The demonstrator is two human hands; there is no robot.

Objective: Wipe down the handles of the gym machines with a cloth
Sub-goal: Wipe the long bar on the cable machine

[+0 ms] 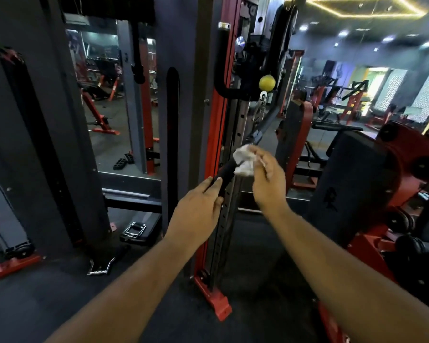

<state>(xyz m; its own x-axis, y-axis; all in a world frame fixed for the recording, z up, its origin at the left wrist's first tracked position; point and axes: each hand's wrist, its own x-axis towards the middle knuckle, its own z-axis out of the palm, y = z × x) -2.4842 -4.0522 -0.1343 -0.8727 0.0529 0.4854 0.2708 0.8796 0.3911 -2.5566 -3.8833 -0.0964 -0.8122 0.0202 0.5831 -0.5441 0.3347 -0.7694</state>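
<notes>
Cloth (244, 160), white and crumpled, is pinched in the right hand (266, 178) and pressed against the black handle (227, 173). Just below it, the left hand (198, 212) grips the handle's lower end, fingers curled round it.

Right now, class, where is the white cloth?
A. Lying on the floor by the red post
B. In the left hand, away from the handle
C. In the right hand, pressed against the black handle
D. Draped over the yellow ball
C: the right hand holds the white cloth against the black handle, while the left hand steadies the handle's lower end.
</notes>
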